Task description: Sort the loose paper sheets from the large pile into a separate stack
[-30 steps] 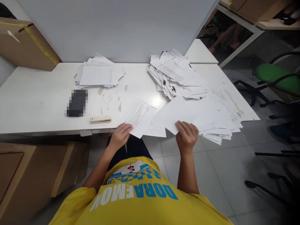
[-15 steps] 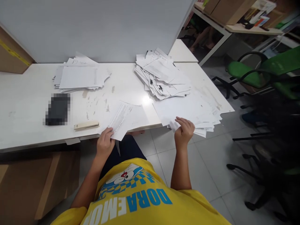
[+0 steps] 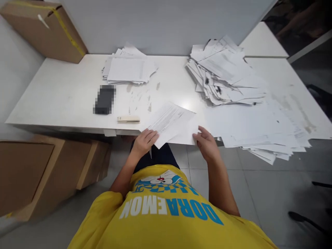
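Seen from above, a person in a yellow shirt [image 3: 173,221] stands at a white surface [image 3: 67,93], both hands near its front edge. The left hand [image 3: 146,141] lies at the near left corner of a printed sheet [image 3: 169,121]; its grip is closed on that sheet, with the fingers curled over the top face. The printed sheet lies at a slant, its near corner jutting past the front edge of the surface, and partly covers a paler lower sheet [image 3: 183,135]. The right hand [image 3: 206,143] is at the right end of the lower sheet, thumb and forefinger slightly parted; whether this grip pinches the paper cannot be told. Left of the left hand lies a cream stapler [image 3: 128,119], and behind it a dark object [image 3: 104,99], blurred out by coarse blocks. A neat paper stack [image 3: 127,69] sits farther back, near a grey panel [image 3: 155,27]. To the right rises an untidy paper pile [image 3: 220,69], with loose sheets [image 3: 254,126] fanned out in front of it and overhanging the edge. A cardboard box [image 3: 49,31] with yellow tape occupies the back left corner; further cartons [image 3: 59,169] stand below.
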Available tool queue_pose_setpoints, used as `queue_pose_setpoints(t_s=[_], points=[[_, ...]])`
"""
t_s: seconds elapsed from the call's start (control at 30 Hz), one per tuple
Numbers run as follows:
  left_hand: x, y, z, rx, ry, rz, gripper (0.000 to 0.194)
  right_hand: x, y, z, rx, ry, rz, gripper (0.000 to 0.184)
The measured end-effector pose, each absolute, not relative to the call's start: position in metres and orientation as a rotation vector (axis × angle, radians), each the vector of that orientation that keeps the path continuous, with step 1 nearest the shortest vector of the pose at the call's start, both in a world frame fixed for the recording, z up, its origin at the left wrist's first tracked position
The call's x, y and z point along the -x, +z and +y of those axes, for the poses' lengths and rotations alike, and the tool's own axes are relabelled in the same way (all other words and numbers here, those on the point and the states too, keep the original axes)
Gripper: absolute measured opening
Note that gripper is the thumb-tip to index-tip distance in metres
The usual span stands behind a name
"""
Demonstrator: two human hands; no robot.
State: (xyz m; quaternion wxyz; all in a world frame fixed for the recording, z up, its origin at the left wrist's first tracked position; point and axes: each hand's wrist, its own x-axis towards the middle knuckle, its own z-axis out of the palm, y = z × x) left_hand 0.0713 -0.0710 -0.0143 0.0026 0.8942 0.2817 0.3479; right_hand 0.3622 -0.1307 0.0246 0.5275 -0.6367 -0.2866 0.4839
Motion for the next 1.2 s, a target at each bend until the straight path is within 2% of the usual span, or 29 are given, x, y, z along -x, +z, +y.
queue_pose_setpoints(t_s=[0.13, 0.33, 0.53, 0.73, 0.8, 0.93, 1.03, 1.13, 1.2], points=[[-0.067, -0.009, -0.076, -2.607, 1.067, 0.842, 0.034, -0.381, 0.018, -0.133, 1.518, 1.020, -0.697, 0.050], [-0.046, 0.005, -0.066, -2.409, 1.016, 0.923, 0.041, -0.387, 0.006, -0.136, 1.494, 1.088, -0.688, 0.050], [-0.045, 0.008, -0.056, -2.567, 0.808, 0.771, 0.054, -0.359, 0.016, -0.130, 1.408, 1.215, -0.707, 0.037], [-0.056, 0.003, -0.057, -2.766, 0.628, 0.756, 0.070, -0.348, 0.021, -0.135, 1.362, 1.199, -0.709, 0.063], [-0.056, 0.001, -0.055, -2.784, 0.629, 0.745, 0.069, -0.356, 0.019, -0.140, 1.366, 1.206, -0.688, 0.069], [-0.054, 0.000, -0.050, -2.761, 0.727, 0.673, 0.063, -0.371, 0.012, -0.145, 1.475, 1.171, -0.663, 0.063], [-0.049, -0.003, -0.055, -2.645, 1.000, 0.711, 0.051, -0.371, 0.010, -0.141, 1.530, 1.141, -0.696, 0.076], [-0.045, -0.015, -0.076, -2.287, 1.366, 1.118, 0.035, -0.367, 0.012, -0.134, 1.512, 1.176, -0.709, 0.078], [-0.048, -0.026, -0.093, -1.881, 1.372, 1.411, 0.025, -0.365, 0.016, -0.131, 1.506, 1.205, -0.712, 0.076]])
